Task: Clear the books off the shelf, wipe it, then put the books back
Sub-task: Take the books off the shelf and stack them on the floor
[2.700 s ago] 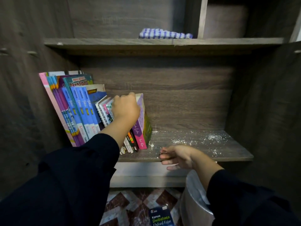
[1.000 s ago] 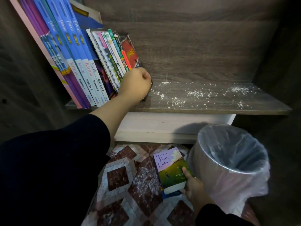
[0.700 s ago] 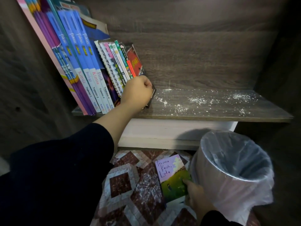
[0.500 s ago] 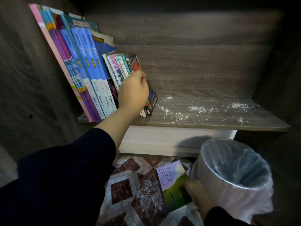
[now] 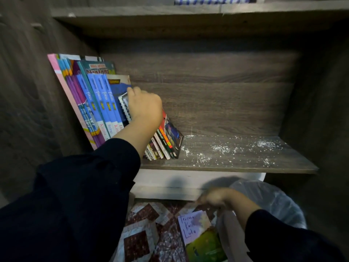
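A row of books (image 5: 98,103) leaned leftward on the left half of the wooden shelf (image 5: 236,163), tall blue and purple spines at the far left of the frame and a smaller batch of thin books (image 5: 166,142) tilted at the right end of the row. The left hand (image 5: 144,106) reached up from a dark sleeve (image 5: 79,201) at lower left and sat over the tops of the smaller books, its fingers (image 5: 132,91) curled over their upper edges beside a spiral-bound one; it appeared to grip them, though how many was hidden by the hand. White powdery dust (image 5: 226,148) lay scattered over the bare right part of the shelf board.

Lower in the frame, the right hand (image 5: 217,199) hovered blurred just below the shelf's pale base, above a book with a lilac and green cover (image 5: 200,237) lying flat on the patterned floor (image 5: 143,237). The hand was apart from that book; whether its fingers were curled or slack could not be told through the blur. Just right of the book stood a bin lined with a clear bag (image 5: 272,203). At the top edge, a blue checked cloth (image 5: 211,0) rested on the upper shelf (image 5: 132,12).
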A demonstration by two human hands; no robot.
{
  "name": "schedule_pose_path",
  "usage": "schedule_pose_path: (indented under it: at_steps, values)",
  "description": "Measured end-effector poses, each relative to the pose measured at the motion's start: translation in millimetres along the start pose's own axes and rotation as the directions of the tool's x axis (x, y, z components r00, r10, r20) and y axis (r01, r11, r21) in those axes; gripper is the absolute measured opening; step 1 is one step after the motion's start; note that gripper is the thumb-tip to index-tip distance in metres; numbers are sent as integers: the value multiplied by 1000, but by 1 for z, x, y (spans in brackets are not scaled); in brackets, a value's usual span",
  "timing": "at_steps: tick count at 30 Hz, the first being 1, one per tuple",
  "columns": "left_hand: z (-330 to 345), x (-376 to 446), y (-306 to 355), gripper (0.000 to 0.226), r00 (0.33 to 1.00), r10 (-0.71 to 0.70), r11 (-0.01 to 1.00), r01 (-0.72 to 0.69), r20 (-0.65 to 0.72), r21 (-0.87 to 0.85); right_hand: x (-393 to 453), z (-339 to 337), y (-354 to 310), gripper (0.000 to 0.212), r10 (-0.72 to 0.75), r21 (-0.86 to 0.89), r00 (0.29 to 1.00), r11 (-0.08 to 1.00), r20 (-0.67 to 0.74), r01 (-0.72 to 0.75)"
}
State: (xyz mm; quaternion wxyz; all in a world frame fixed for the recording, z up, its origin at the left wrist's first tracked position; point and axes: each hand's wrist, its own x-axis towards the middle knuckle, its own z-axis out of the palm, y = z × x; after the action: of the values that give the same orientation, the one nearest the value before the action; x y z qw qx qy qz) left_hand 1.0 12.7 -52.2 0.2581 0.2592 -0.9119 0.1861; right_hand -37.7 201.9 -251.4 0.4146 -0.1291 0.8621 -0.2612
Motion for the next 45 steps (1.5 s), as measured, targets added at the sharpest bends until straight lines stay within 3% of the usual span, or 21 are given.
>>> schedule_pose_path:
  at_steps: [5, 8, 9, 10, 12, 13, 14, 16, 19, 22, 24, 26, 28, 31, 33, 35, 36, 39, 42, 45]
  values:
    - [8, -1, 7, 28, 994, -111, 971, 105, -12, -213, -11, -1, -7, 17, -54, 51, 998, 997, -21, 55]
    - [12, 1, 12, 32, 982, -189, 924, 183, 14, -336, -23, -2, -23, 10, -239, 190, 947, 941, -214, 280]
    - [13, 1, 14, 33, 979, -205, 915, 197, 16, -352, -26, -4, -30, 13, -307, 195, 886, 901, -346, 388]
    - [14, 1, 15, 34, 976, -217, 908, 208, 16, -363, -30, -5, -38, 17, -353, 157, 781, 857, -515, 490]
    - [16, 0, 16, 38, 974, -224, 901, 219, 30, -375, -37, -8, -55, 8, -428, -73, 457, 787, -780, 612]
    - [18, -1, 15, 40, 975, -217, 904, 218, 44, -369, -38, -8, -62, 13, -483, -214, 357, 785, -800, 582]
    - [19, -2, 16, 40, 978, -203, 910, 210, 58, -357, -38, -7, -69, 40, -537, -326, 347, 797, -769, 509]
    - [20, -6, 18, 33, 986, -148, 935, 166, 83, -314, -32, -5, -77, 68, -569, -475, 445, 822, -691, 312]
    - [26, -10, 17, 25, 994, -106, 952, 108, 22, -285, -28, -8, -83, 54, -603, -624, 439, 773, -666, 116]
    - [33, -23, 7, 26, 961, -171, 896, 60, -217, -441, -30, -15, -85, 42, -615, -632, 432, 765, -660, 124]
    - [36, -36, 5, 44, 974, -193, 833, 100, -117, -544, -31, -15, -86, 41, -600, -608, 436, 781, -671, 139]
    - [43, -44, 10, 65, 971, -199, 765, 240, 134, -597, -31, -13, -86, 40, -586, -578, 437, 799, -682, 167]
    - [46, -47, 18, 71, 917, -182, 555, 394, 355, -733, -31, -12, -84, 40, -575, -552, 433, 811, -694, 191]
    - [47, -46, 33, 53, 810, -39, 99, 586, 585, -805, -31, -11, -80, 41, -584, -550, 388, 809, -713, 207]
    - [53, -47, 43, 52, 778, -19, -122, 621, 628, -774, -31, -9, -76, 41, -618, -585, 353, 784, -702, 209]
    - [62, -48, 46, 58, 793, -89, -258, 566, 603, -783, -28, -7, -70, 40, -668, -601, 281, 744, -689, 292]
    - [66, -48, 45, 57, 805, -129, -273, 532, 579, -801, -27, -6, -66, 38, -668, -551, 259, 731, -698, 402]
    - [68, -41, 34, 46, 856, -127, -257, 459, 501, -850, -21, -18, -60, 37, -556, -216, 326, 698, -764, 683]
    - [60, -30, 21, 46, 932, -31, -210, 347, 361, -914, -7, -44, -63, 60, -431, -105, 344, 737, -834, 667]
    - [53, -27, 9, 44, 954, 106, -219, 298, 281, -929, -1, -63, -67, 102, -329, 122, 488, 718, -808, 686]
